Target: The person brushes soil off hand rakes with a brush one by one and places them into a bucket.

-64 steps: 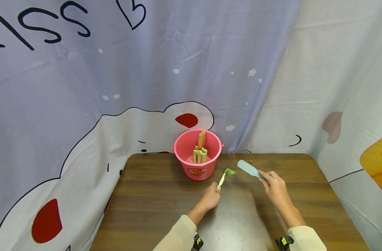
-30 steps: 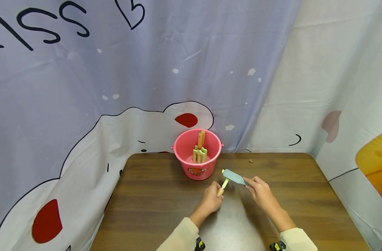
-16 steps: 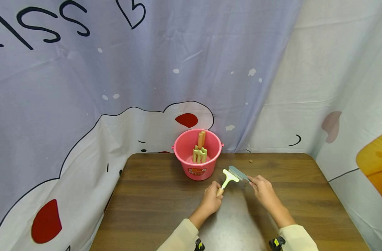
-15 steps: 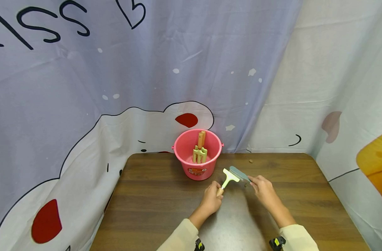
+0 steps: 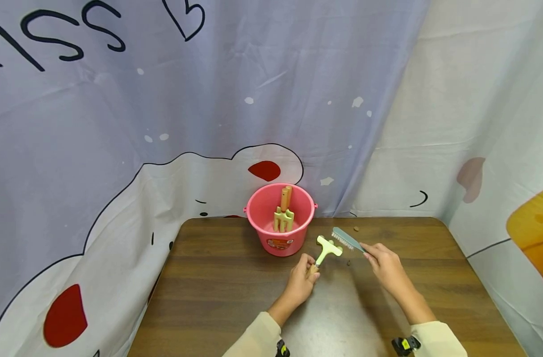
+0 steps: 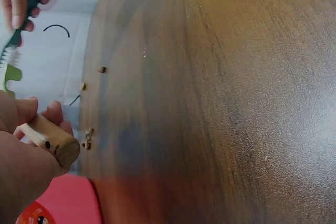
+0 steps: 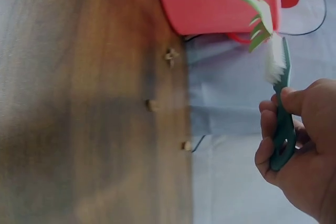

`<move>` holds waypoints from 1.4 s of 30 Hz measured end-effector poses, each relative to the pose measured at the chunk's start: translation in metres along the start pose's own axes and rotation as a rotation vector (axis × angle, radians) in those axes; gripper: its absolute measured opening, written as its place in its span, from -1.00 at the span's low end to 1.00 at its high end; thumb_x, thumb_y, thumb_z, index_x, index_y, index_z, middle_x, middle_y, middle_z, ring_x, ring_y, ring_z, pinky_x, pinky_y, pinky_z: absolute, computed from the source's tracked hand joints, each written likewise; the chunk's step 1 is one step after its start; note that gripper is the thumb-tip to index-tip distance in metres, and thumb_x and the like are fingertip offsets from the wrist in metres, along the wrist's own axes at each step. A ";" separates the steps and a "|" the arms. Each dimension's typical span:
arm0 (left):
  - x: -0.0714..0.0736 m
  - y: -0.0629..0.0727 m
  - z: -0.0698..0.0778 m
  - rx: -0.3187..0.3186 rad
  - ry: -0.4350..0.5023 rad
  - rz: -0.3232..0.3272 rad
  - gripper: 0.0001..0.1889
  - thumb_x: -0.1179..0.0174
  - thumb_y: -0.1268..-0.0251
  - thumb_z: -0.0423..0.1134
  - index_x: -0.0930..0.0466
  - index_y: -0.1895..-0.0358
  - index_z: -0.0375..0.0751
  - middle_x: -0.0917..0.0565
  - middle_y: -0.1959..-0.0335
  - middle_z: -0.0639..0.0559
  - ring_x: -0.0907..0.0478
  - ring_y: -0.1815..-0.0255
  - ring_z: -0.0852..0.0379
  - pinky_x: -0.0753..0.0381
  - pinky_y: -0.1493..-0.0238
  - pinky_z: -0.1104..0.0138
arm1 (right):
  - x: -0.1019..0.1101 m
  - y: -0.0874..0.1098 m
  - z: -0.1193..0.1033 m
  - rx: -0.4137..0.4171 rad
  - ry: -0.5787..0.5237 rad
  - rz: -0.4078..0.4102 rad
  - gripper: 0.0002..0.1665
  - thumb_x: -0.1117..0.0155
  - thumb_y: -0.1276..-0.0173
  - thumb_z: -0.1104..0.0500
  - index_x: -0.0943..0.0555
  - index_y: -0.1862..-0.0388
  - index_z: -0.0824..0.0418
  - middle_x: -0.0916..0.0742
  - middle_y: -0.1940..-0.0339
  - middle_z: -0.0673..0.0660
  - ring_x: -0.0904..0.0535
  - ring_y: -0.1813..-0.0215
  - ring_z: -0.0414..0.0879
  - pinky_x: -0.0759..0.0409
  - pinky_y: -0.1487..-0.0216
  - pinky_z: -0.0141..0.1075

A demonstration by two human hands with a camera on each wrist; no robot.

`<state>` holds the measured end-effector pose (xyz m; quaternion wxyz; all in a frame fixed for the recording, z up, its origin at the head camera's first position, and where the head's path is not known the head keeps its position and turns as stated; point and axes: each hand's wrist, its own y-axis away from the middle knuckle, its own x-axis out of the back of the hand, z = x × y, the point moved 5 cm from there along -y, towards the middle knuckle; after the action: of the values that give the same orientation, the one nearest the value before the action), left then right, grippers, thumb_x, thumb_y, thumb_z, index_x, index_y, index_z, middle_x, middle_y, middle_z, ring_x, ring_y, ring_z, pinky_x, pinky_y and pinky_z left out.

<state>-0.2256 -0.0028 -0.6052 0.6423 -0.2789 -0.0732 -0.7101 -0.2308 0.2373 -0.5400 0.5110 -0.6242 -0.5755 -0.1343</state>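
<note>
My left hand (image 5: 298,281) grips the wooden handle (image 6: 52,139) of a small hand rake (image 5: 328,247). Its light green head is raised above the table, with short curved tines visible in the right wrist view. In my right hand (image 5: 387,267) is a teal brush (image 5: 348,239), pinched by its handle between thumb and fingers. White bristles (image 7: 274,59) face the rake head. They overlap its edge in the right wrist view, while the head view shows a narrow gap, so I cannot tell whether they touch.
A pink bucket (image 5: 301,242) stands at the table's back edge, left of the rake. Small hand forks (image 5: 284,199) with wooden handles lean inside it. Little brown bits (image 6: 102,70) lie on the wooden table (image 5: 218,297). A printed curtain (image 5: 200,109) hangs behind.
The rake has turned in my left hand from its earlier tilt. The brush went left over the rake head, tipped bristles toward it, and has now drawn back up and right.
</note>
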 end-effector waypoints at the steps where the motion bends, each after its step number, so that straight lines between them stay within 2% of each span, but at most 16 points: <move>1: 0.000 0.000 0.000 -0.001 0.014 0.000 -0.66 -0.38 -0.24 -0.49 -0.43 0.05 -0.20 -0.62 0.27 -0.05 -0.55 0.29 0.23 -0.56 0.24 0.43 | 0.002 -0.001 -0.002 0.017 -0.007 0.000 -0.65 -0.40 -0.33 0.41 -0.73 -0.10 0.33 -0.73 0.31 0.12 -0.45 0.41 -0.22 -0.49 0.44 -0.32; 6: 0.000 -0.002 -0.001 0.018 0.078 -0.012 -0.68 -0.34 -0.28 -0.50 -0.41 0.04 -0.20 -0.62 0.27 -0.07 -0.55 0.30 0.29 -0.57 0.24 0.46 | 0.010 -0.003 -0.015 0.084 -0.041 -0.033 -0.65 -0.39 -0.35 0.39 -0.74 -0.11 0.30 -0.73 0.31 0.08 -0.43 0.39 -0.29 -0.46 0.43 -0.36; 11: 0.001 -0.002 0.000 0.007 0.083 -0.017 -0.68 -0.34 -0.30 -0.49 -0.41 0.03 -0.19 -0.64 0.27 -0.08 -0.56 0.31 0.29 -0.59 0.24 0.46 | 0.012 -0.005 -0.023 0.111 -0.051 -0.073 -0.67 -0.36 -0.38 0.38 -0.74 -0.11 0.30 -0.74 0.30 0.09 -0.44 0.39 -0.30 -0.47 0.43 -0.37; 19: -0.001 0.000 -0.001 -0.022 0.043 -0.025 -0.68 -0.35 -0.30 -0.45 -0.42 0.04 -0.14 -0.68 0.27 -0.03 -0.56 0.26 0.28 -0.57 0.19 0.45 | 0.004 -0.004 -0.013 0.058 -0.056 -0.091 -0.69 -0.35 -0.39 0.37 -0.74 -0.10 0.32 -0.75 0.31 0.07 -0.46 0.38 -0.30 -0.50 0.41 -0.34; 24: 0.000 0.003 0.001 -0.062 0.022 -0.016 -0.67 -0.36 -0.28 -0.46 -0.42 0.06 -0.13 -0.68 0.27 -0.04 -0.57 0.24 0.24 -0.56 0.18 0.44 | -0.002 -0.003 -0.002 0.018 -0.047 -0.106 -0.67 -0.36 -0.37 0.39 -0.74 -0.10 0.32 -0.75 0.31 0.06 -0.46 0.40 -0.27 -0.48 0.42 -0.35; 29: -0.001 0.004 0.005 -0.098 0.024 -0.012 -0.67 -0.37 -0.28 -0.45 -0.42 0.05 -0.15 -0.68 0.29 -0.03 -0.57 0.26 0.26 -0.58 0.20 0.44 | 0.000 -0.003 0.005 -0.005 -0.010 -0.086 -0.68 -0.37 -0.36 0.41 -0.74 -0.08 0.34 -0.73 0.33 0.09 -0.42 0.42 -0.24 -0.44 0.45 -0.34; 33: -0.001 0.003 0.008 -0.103 0.022 -0.009 -0.67 -0.37 -0.28 -0.45 -0.42 0.05 -0.16 -0.68 0.30 -0.02 -0.56 0.26 0.28 -0.58 0.20 0.45 | 0.005 -0.004 0.005 0.002 -0.013 -0.049 -0.66 -0.39 -0.34 0.41 -0.75 -0.08 0.31 -0.72 0.36 0.06 -0.41 0.43 -0.26 -0.45 0.44 -0.33; 42: -0.001 0.003 0.006 -0.109 0.026 -0.006 -0.66 -0.37 -0.26 -0.47 -0.42 0.05 -0.16 -0.68 0.32 -0.02 -0.56 0.26 0.28 -0.57 0.20 0.46 | 0.019 -0.011 -0.016 0.066 -0.058 -0.043 -0.65 -0.39 -0.37 0.36 -0.75 -0.12 0.24 -0.75 0.30 0.01 -0.42 0.40 -0.33 -0.45 0.42 -0.37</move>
<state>-0.2212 0.0010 -0.6013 0.6248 -0.3038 -0.0268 -0.7187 -0.2281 0.2331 -0.5132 0.5117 -0.5980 -0.6073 -0.1080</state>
